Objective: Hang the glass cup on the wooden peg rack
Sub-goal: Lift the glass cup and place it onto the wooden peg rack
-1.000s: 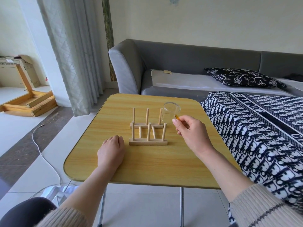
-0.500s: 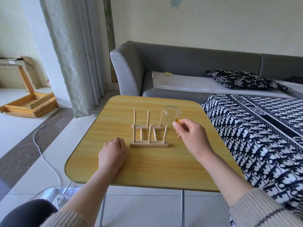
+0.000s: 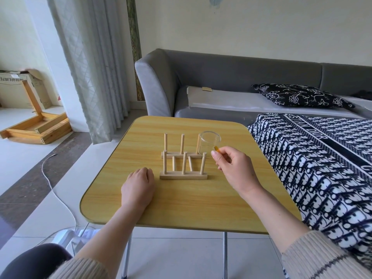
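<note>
A clear glass cup (image 3: 209,144) with a small amber handle is at the back right corner of the wooden peg rack (image 3: 183,175), against the back right peg. My right hand (image 3: 234,170) pinches the amber handle between thumb and forefinger. Whether the peg is inside the cup I cannot tell. The rack has two rows of upright pegs and stands in the middle of the yellow table (image 3: 181,206). Just left of the rack's front rail, my left hand (image 3: 138,188) rests palm down on the table, fingers curled in, holding nothing.
A grey sofa (image 3: 221,77) with a black patterned cushion (image 3: 298,96) stands behind the table. A black-and-white patterned cover (image 3: 322,162) borders the table's right edge. Left are a curtain (image 3: 90,67), a wooden frame (image 3: 36,127), a cardboard box and a white cable (image 3: 50,184) on the floor.
</note>
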